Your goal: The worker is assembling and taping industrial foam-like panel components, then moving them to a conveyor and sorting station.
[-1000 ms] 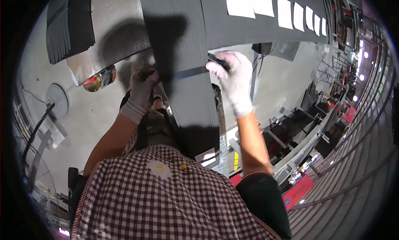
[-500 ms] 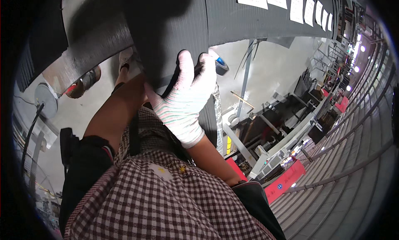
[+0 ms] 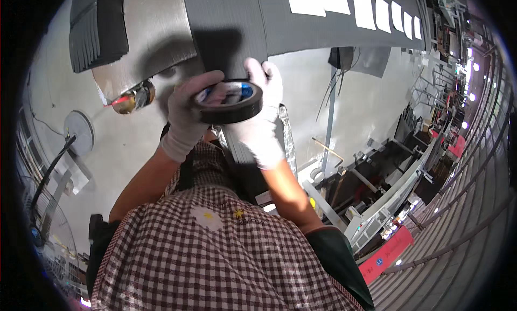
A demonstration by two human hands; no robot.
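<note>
A roll of dark tape (image 3: 230,115) with a blue and silver inner core is held up in front of my body. My left hand (image 3: 183,119), in a whitish knit glove, is closed around its left side, with a finger inside the ring. My right hand (image 3: 259,130), gloved too, is at the roll's right side, partly hidden behind it. Its visible fingers point up and stand apart, close to the dark ribbed panel (image 3: 231,57). Part of the right palm and thumb cannot be seen.
White paper sheets (image 3: 363,9) lie on the long grey panel surface ahead. Layered dark sheets (image 3: 99,36) hang at the far left above a brass-coloured cylinder (image 3: 129,102). A round grey base (image 3: 79,132) stands on the floor at left. Metal frames (image 3: 377,203) and a red banner (image 3: 390,251) are at right.
My left hand has come out from beneath the panel and grasped the tape roll. The roll has moved left, from beyond my right fingers to between both hands. The view has shifted.
</note>
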